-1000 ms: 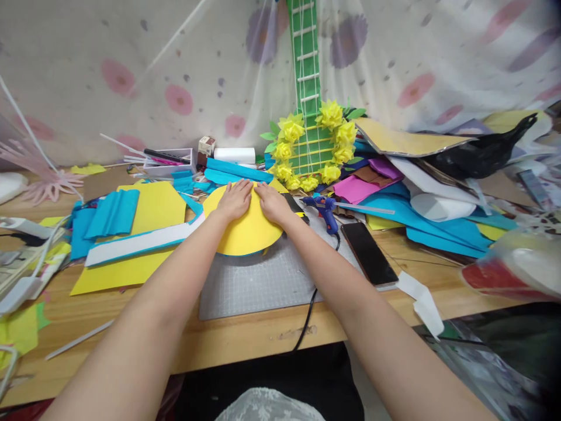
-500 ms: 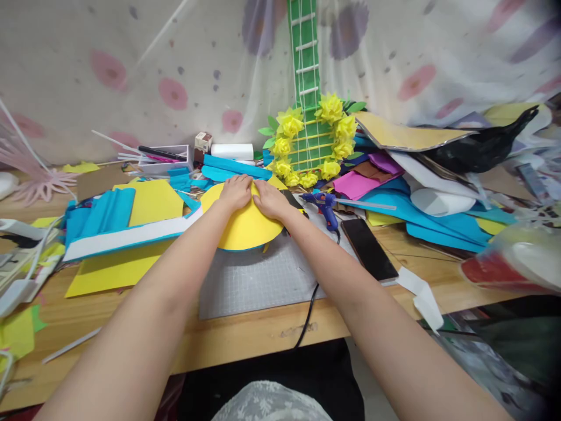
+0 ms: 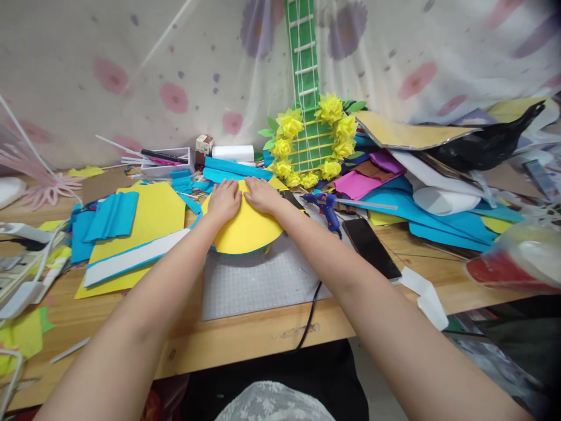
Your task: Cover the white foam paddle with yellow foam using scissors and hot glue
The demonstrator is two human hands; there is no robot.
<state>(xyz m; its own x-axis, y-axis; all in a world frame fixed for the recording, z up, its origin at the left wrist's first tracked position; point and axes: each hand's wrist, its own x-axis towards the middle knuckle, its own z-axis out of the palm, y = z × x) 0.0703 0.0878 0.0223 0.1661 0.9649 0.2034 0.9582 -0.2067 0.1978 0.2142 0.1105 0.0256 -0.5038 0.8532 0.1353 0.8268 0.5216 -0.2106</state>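
Observation:
A rounded yellow sheet with a blue edge lies under both my hands, over the grey cutting mat. My left hand rests flat on its upper left part, fingers stretched forward. Close beside it, my right hand presses on the upper right part, also with fingers extended. A long white strip with blue borders runs left from the yellow sheet, partly behind my left forearm. Its far end lies over a larger yellow sheet.
Right of my hands lie a blue glue gun with a black cord and a phone. Behind stands a green guitar-shaped craft with yellow flowers. Coloured paper is piled right, near a plastic cup. Folded blue paper lies left.
Both hands have flattened and moved slightly on the yellow sheet, the left one toward the left. The white strip's left end has shifted right and toward me. The view has moved a little.

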